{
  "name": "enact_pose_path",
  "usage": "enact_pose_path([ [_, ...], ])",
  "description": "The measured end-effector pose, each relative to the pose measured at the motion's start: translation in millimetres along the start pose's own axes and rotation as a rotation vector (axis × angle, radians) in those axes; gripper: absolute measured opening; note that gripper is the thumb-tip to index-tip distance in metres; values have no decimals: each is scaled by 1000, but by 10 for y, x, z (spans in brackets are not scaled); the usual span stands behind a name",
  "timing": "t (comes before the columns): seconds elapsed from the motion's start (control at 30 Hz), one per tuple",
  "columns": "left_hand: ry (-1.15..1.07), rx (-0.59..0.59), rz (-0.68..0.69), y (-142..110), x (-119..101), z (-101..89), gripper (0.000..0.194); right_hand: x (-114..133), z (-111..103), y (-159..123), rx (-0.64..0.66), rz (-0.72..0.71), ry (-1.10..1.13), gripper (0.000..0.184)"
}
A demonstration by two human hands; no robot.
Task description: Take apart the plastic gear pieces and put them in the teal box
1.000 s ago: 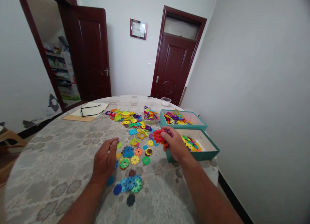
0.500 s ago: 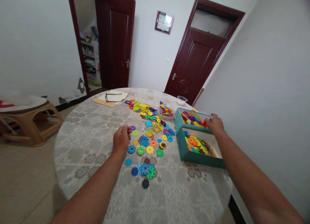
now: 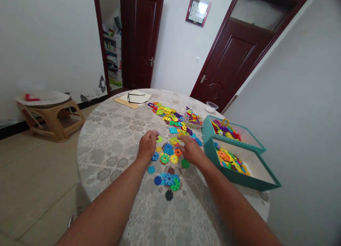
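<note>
My left hand (image 3: 148,145) rests on the tablecloth at the left edge of the scattered plastic snowflake discs, its fingers curled together. A bit of purple shows at its fingertips; whether it is gripped cannot be made out. Over the middle of the spread, my right hand (image 3: 190,150) reaches in with index finger and thumb apart, close to a yellow-green piece (image 3: 174,141) and an orange disc (image 3: 177,152). Between the hands lie blue discs (image 3: 168,149), a green disc (image 3: 164,158) and a yellow disc (image 3: 174,159). Nearer to me sits a group of blue and green discs (image 3: 169,179).
Two teal boxes (image 3: 247,180) of colourful pieces stand at the right. Behind them are a small clear tub of pieces (image 3: 194,118) and a clear bowl (image 3: 211,107). Glasses (image 3: 136,95) lie on paper at the far left. A stool (image 3: 50,114) stands beyond the table.
My right hand has left the rear teal box and moved left to the discs on the table. My left hand stays in about the same place. The view has turned left.
</note>
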State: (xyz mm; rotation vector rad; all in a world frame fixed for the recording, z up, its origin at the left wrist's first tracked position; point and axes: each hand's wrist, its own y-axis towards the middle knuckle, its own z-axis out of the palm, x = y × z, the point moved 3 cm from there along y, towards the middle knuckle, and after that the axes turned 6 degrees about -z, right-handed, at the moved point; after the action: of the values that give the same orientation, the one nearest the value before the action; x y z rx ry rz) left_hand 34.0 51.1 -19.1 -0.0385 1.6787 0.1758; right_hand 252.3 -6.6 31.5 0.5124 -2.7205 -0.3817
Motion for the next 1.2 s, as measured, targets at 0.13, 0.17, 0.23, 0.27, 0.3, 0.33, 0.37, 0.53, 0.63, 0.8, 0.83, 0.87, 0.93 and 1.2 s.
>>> enact_pose_path([
  [0.13,183,58,129,-51,-44,40,33,-79,357,179,105,15,-102,67],
  [0.17,252,97,189,-68,-46,68,28,-108,386,222,133,6,-120,72],
  [0.23,405,187,325,-108,-29,136,36,-145,402,291,193,-34,-127,76],
  [0.27,478,230,387,-127,-10,170,45,-152,397,315,221,-56,-120,75],
  [0.3,542,268,439,-146,12,200,52,-154,388,330,244,-73,-112,74],
  [0.33,595,302,481,-162,36,226,56,-156,374,337,256,-77,-110,72],
  [0.37,633,331,510,-175,58,245,58,-157,356,336,257,-67,-115,71],
  [0.53,682,400,559,-211,98,270,58,-162,257,223,176,50,-189,63],
  [0.63,674,399,552,-222,81,253,60,-141,234,94,144,58,-192,56],
  [0.8,554,431,564,-265,17,231,70,-110,257,-167,87,27,-119,39],
  [0.83,502,448,572,-278,0,229,72,-106,255,-214,53,22,-96,34],
  [0.87,451,462,580,-290,-19,228,72,-104,247,-257,11,22,-79,30],
  [0.93,371,466,589,-307,-57,219,70,-103,218,-325,-84,37,-54,23],
  [1.2,307,360,649,-303,-162,178,44,-104,137,-367,-306,83,52,13],
])
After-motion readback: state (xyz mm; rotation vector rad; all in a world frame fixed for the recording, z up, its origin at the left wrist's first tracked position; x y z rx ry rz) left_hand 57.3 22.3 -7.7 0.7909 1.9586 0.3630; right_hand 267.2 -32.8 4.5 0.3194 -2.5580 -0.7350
